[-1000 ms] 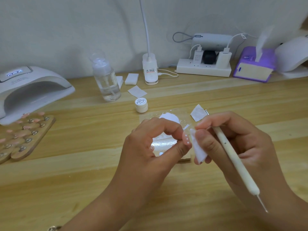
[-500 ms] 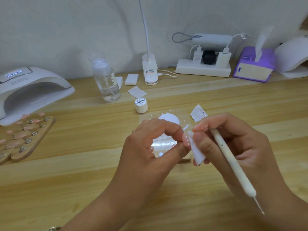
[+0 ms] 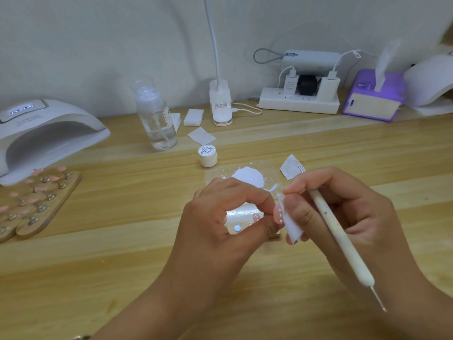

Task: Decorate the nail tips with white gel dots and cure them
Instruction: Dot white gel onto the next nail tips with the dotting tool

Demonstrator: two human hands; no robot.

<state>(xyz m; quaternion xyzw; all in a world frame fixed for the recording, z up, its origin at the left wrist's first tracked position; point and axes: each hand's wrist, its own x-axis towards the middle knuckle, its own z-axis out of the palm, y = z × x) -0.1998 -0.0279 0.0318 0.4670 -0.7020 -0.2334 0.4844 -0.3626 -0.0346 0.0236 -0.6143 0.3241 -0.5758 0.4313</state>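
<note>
Now the left hand (image 3: pixel 215 217) pinches the pink nail tip (image 3: pixel 277 217) above the bench (image 3: pixel 122 266); the right hand (image 3: pixel 343 212) grips the dotting pen (image 3: pixel 338 236) and a wipe (image 3: pixel 291 228) against it. Better wipe lightly, sparing the dots (image 3: pixel 280 215).

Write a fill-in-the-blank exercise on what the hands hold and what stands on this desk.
The left hand pinches a pink nail tip bearing white ____.
The right hand holds ____ things: a dotting tool and a white wipe.
The gel jar stands with its lid ____ (on/off).
Missing words: dots; two; on.
</note>
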